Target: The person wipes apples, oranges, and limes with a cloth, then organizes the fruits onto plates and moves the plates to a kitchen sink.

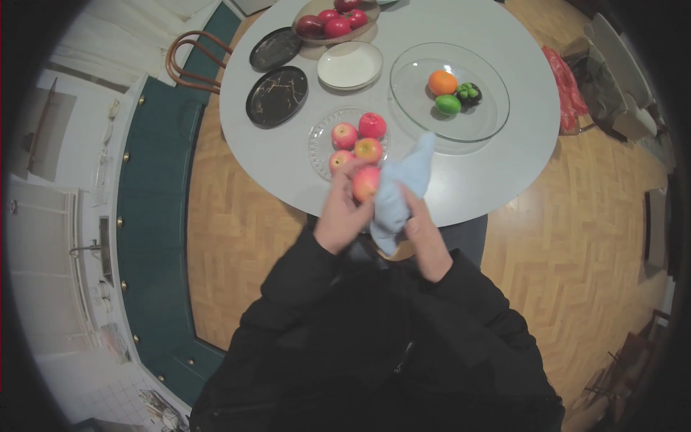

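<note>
My left hand [344, 213] is closed around a red-yellow apple [366, 184] above the near edge of the round table. A light blue cloth [404, 180] is bunched in my right hand [426, 234], right beside that apple and seemingly against it. Just beyond my left hand lies a clear patterned glass plate [319, 146]. On it rest several apples, among them a red one [372, 125] at the back and a yellowish one [368, 150] nearer me. My left fingers partly cover the closest apple [340, 161] on the plate.
A large glass bowl [403, 119] holds an orange [443, 83], a green lime-like fruit [448, 105] and a dark item with green pieces. Further left are a white plate [350, 66], two black plates [277, 96] and a bowl of red fruit [306, 32]. A bentwood chair [175, 57] touches the table's left side.
</note>
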`<state>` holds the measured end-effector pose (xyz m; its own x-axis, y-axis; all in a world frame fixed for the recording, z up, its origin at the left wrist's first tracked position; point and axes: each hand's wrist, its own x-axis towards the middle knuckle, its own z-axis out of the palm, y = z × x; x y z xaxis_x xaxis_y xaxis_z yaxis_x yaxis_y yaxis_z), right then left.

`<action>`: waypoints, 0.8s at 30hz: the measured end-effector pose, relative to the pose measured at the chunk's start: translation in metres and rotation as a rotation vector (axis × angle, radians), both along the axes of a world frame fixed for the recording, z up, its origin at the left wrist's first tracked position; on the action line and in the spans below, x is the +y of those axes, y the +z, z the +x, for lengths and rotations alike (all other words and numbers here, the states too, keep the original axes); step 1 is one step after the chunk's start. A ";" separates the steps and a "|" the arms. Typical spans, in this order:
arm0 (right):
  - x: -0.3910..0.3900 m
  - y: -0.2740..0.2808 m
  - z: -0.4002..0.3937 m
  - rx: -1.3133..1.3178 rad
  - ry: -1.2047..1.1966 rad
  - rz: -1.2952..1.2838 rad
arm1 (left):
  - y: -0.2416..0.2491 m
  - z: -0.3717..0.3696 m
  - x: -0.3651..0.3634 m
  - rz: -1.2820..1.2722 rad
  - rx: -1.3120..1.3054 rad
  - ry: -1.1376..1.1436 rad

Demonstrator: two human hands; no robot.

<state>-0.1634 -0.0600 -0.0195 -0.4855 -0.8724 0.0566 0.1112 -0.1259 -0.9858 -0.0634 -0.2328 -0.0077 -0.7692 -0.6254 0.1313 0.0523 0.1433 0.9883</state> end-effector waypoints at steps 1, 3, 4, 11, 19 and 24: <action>-0.001 0.002 0.002 0.163 0.006 -0.019 | -0.008 0.003 0.009 0.111 0.019 -0.106; 0.002 0.004 0.005 0.405 0.004 -0.026 | -0.026 0.008 0.031 0.347 0.052 -0.326; 0.004 0.005 0.002 0.472 -0.014 -0.023 | -0.035 0.010 0.043 0.467 0.071 -0.432; 0.008 0.012 -0.005 0.106 -0.242 0.115 | 0.007 -0.005 0.067 0.845 -0.298 -0.318; 0.006 0.005 0.008 0.423 -0.247 -0.003 | -0.013 -0.013 0.067 1.046 0.149 -0.053; 0.007 0.010 -0.005 0.706 -0.223 -0.078 | -0.012 -0.002 0.062 1.007 -0.029 -0.193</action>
<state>-0.1681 -0.0535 -0.0096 -0.4760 -0.7379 0.4785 -0.5817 -0.1439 -0.8006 -0.0654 -0.1709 -0.0198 -0.8628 -0.3009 -0.4063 -0.0389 -0.7617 0.6467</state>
